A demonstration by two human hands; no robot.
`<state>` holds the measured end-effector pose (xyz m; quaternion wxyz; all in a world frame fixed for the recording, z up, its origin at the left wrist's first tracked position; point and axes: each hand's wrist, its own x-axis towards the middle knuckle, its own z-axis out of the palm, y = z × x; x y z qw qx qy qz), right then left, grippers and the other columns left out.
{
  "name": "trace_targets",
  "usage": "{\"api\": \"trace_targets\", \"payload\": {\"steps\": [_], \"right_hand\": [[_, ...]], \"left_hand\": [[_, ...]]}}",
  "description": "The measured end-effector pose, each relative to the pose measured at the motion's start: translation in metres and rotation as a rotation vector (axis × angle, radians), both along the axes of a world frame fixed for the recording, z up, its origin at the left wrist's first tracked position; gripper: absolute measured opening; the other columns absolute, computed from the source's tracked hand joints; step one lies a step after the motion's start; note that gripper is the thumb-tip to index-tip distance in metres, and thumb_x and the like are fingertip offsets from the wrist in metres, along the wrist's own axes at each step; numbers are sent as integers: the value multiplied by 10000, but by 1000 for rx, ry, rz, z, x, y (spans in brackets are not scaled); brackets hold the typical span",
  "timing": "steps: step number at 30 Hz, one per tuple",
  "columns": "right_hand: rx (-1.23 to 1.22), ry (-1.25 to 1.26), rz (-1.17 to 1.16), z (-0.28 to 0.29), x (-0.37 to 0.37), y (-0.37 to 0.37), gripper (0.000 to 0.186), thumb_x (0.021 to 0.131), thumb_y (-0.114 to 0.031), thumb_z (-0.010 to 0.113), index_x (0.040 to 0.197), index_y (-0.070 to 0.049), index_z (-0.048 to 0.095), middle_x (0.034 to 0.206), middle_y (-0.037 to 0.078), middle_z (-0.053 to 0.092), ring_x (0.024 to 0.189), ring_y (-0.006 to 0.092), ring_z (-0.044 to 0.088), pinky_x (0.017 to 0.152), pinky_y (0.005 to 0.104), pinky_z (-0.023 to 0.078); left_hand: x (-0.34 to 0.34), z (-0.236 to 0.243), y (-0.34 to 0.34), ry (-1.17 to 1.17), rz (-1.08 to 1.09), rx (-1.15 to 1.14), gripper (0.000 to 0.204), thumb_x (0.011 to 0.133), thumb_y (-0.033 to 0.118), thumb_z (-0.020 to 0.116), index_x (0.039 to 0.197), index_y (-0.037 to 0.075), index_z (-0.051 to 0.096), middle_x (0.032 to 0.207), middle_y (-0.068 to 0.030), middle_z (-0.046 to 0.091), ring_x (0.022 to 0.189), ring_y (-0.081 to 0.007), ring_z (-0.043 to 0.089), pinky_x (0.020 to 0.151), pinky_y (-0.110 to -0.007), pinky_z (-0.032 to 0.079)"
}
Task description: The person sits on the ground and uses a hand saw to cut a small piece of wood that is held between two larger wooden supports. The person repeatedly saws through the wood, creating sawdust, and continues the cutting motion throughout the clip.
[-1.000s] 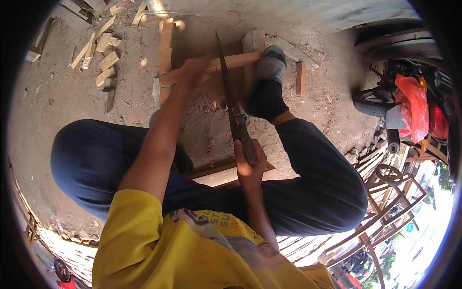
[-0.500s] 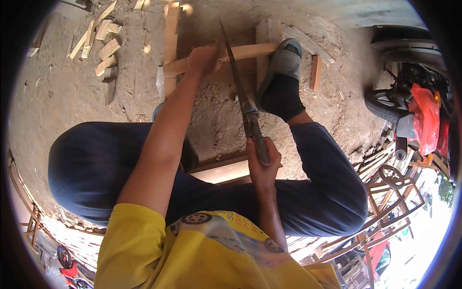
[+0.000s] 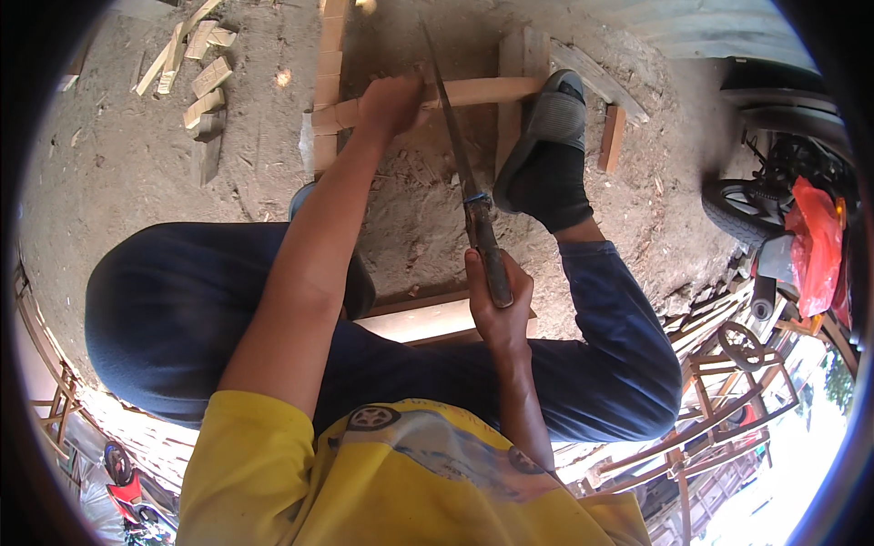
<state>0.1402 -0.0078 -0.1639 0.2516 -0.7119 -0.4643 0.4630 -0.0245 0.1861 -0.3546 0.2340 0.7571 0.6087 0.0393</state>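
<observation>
My right hand is closed around the dark handle of a handsaw. The saw's long narrow blade points away from me and crosses a light wooden strip. Just left of the blade, my left hand is closed over the strip, its fingertips partly hidden. The strip lies crosswise on timber supports: a wooden beam under its left end and a wider block at the right. My right foot, in a grey slipper, rests against the strip's right end.
Several offcuts lie on the dirt ground at the far left. A reddish wood piece and a grey plank are beyond my right foot. A motorbike wheel with a red plastic bag stands at the right. A board lies close before me.
The saw and my right hand have shifted slightly forward, with the blade still across the strip. My left hand keeps its hold, and the whole view has tilted a little.
</observation>
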Motion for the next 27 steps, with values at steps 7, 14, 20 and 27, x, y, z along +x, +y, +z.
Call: {"api": "trace_targets", "payload": {"steps": [7,14,20,27], "right_hand": [[43,16,-20,-13,4,18,236,927,-148,627,748,-6,571,587,-16,471,562,32,401,481,261,317],[35,15,38,-3,14,0,180,915,-115,619,795,15,586,592,43,530,552,56,461,492,286,365],[66,12,32,-9,5,30,165,902,-84,620,780,18,576,571,60,521,532,65,475,480,292,365],[57,30,25,3,13,6,187,900,-88,614,750,8,555,563,57,515,523,68,457,475,299,362]], "left_hand": [[0,-2,2,17,-23,36,339,753,273,725,963,39,597,829,-169,682,806,-347,676,742,-440,534],[-1,-6,3,28,-10,126,289,745,272,721,888,30,655,825,-160,694,800,-334,690,693,-423,559],[1,4,5,70,-36,15,293,745,263,723,912,33,651,864,-163,692,822,-329,686,715,-429,554],[1,1,3,50,-22,75,289,746,252,718,911,27,645,870,-168,691,825,-337,684,713,-437,553]]}}
